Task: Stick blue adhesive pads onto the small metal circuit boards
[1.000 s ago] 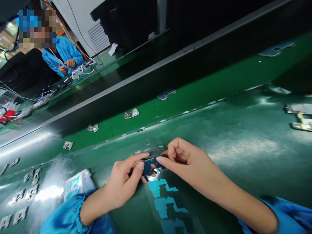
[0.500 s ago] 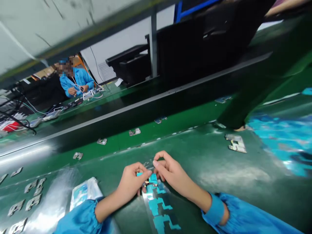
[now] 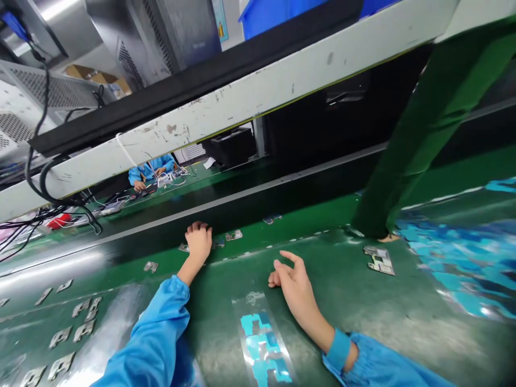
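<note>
My left hand (image 3: 199, 242) is stretched over the green strip at the back of the bench, palm down, its fingers loosely apart and their tips partly hidden. Just right of it lies a small circuit board with blue on it (image 3: 220, 243), and another circuit board (image 3: 184, 248) shows at its left. My right hand (image 3: 296, 285) hovers over the bench, index finger extended and thumb apart, the other fingers curled, with nothing visible in it. Below it lies a clear backing sheet (image 3: 237, 312) carrying blue cut-out stickers (image 3: 258, 346).
More circuit boards lie along the back strip, including one (image 3: 234, 235), and several metal-coloured ones (image 3: 84, 330) at left. A larger board (image 3: 379, 260) and a heap of blue sticker sheets (image 3: 463, 269) are at right. A green post (image 3: 419, 145) and white beam (image 3: 242, 102) stand ahead.
My left hand has gone from the sticker sheet to the back strip, and the blue-covered board now lies there. My right hand has opened from its pinch. The view has tilted up.
</note>
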